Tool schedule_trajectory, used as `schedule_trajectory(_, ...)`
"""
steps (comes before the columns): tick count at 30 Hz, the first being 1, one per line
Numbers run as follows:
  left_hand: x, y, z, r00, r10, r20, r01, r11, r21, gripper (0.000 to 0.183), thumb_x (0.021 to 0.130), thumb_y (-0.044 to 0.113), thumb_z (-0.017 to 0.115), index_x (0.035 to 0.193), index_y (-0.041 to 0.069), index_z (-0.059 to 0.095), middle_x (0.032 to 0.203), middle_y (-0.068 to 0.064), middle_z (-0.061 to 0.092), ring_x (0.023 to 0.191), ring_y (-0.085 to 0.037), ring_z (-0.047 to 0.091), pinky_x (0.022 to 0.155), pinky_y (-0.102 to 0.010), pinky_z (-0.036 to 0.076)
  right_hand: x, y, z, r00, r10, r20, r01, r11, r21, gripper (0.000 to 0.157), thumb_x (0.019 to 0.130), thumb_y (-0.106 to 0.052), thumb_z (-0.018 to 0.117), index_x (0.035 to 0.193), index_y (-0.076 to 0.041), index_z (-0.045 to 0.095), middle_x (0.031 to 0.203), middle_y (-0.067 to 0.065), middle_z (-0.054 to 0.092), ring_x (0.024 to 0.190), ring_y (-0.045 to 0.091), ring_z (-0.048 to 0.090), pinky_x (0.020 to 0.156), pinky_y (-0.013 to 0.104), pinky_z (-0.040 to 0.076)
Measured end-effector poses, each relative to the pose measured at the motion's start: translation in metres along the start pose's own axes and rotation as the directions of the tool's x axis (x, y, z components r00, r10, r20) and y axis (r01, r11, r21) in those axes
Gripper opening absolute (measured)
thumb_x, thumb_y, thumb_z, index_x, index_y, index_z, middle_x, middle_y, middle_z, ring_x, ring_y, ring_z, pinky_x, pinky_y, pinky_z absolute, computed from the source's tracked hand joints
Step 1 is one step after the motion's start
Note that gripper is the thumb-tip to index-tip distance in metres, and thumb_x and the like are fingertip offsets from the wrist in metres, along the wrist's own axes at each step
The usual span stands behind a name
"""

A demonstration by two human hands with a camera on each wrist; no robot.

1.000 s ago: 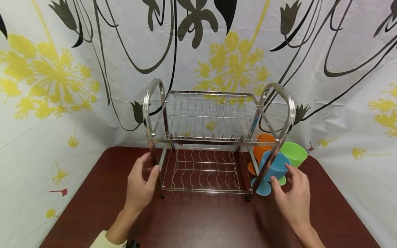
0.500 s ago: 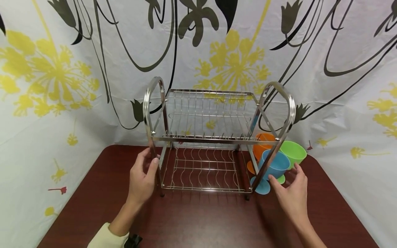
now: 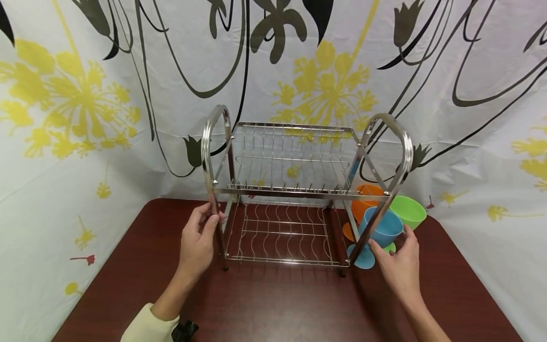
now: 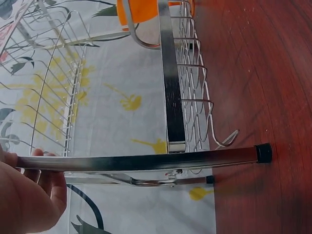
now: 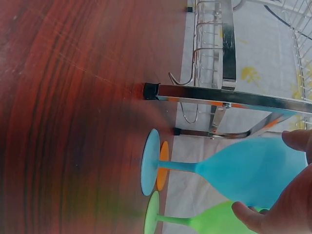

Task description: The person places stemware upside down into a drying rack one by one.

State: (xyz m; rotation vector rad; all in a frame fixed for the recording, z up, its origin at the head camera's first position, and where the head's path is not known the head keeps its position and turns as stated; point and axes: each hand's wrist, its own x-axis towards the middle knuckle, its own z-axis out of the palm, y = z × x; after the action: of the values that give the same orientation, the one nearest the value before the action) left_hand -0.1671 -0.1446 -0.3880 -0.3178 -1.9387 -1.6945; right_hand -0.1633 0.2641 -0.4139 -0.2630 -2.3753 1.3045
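Fingers newly pinching, right hand seems to have the blue stemmed cup; left hand pinches the two-shelf metal rack.

Saw the dish rack standing on the tabletop, with its lower tier under the upper tier. Found the left hand at the rack's eight o'clock, with fingers round the front post. Noted the nearest goblet just beside the rack at four o'clock, with a second goblet at its eleven and a third goblet at its two. Located the right hand at the nearest goblet's five o'clock, touching it. Spotted the sheet behind at twelve, also at nine and three.
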Motion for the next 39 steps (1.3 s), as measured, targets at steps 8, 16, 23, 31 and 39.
schedule_trajectory(8,0.001,0.001,0.002,1.0,-0.006,0.006,0.006,0.996,-0.091,0.025,0.1,0.003,0.049,0.121,-0.011,0.052,0.102,-0.023,0.061,0.096,-0.017,0.063,0.087,-0.021,0.052,0.005,0.001,0.002,1.0,0.01,-0.02,-0.01,1.0,-0.006,0.092,0.085,-0.02,0.075,0.153,-0.001,0.016,0.144,0.026,0.031,0.13,0.043,0.043,0.096,0.063,0.043)
schedule_trajectory(16,0.002,0.001,0.003,1.0,-0.011,-0.027,0.008,0.996,-0.091,0.023,0.099,0.0,0.05,0.118,-0.011,0.054,0.101,-0.022,0.059,0.091,-0.021,0.063,0.084,-0.02,0.052,0.009,-0.001,0.005,0.999,0.026,-0.04,-0.027,0.999,-0.033,0.091,0.086,-0.025,0.074,0.152,-0.003,0.017,0.141,0.025,0.033,0.126,0.041,0.043,0.096,0.059,0.044)
schedule_trajectory(23,0.002,0.0,0.003,0.999,-0.013,-0.036,0.01,0.997,-0.078,0.022,0.098,-0.002,0.05,0.119,-0.009,0.055,0.099,-0.007,0.06,0.09,-0.019,0.063,0.083,-0.018,0.052,0.008,-0.003,0.006,0.998,0.061,-0.023,-0.061,0.998,-0.015,0.093,0.087,-0.025,0.073,0.153,-0.005,0.011,0.146,0.027,0.033,0.132,0.044,0.04,0.1,0.063,0.041)
schedule_trajectory(31,-0.001,0.0,0.0,0.998,-0.048,-0.044,0.047,0.999,-0.02,0.024,0.099,0.001,0.05,0.121,-0.009,0.055,0.099,-0.012,0.062,0.091,-0.02,0.062,0.083,-0.019,0.052,0.004,-0.005,0.006,0.997,0.076,-0.008,-0.076,0.997,0.017,0.096,0.085,-0.026,0.075,0.152,-0.008,0.01,0.15,0.027,0.032,0.137,0.043,0.037,0.104,0.06,0.039)
schedule_trajectory(39,0.0,0.003,-0.001,0.998,-0.065,-0.027,0.066,0.997,0.049,0.024,0.1,0.005,0.051,0.121,-0.004,0.057,0.102,-0.022,0.063,0.093,-0.018,0.061,0.083,-0.019,0.052,-0.003,-0.006,0.002,0.996,0.088,-0.035,-0.084,0.992,0.091,0.096,0.083,-0.026,0.078,0.151,-0.009,0.013,0.15,0.022,0.033,0.137,0.04,0.038,0.105,0.058,0.039)
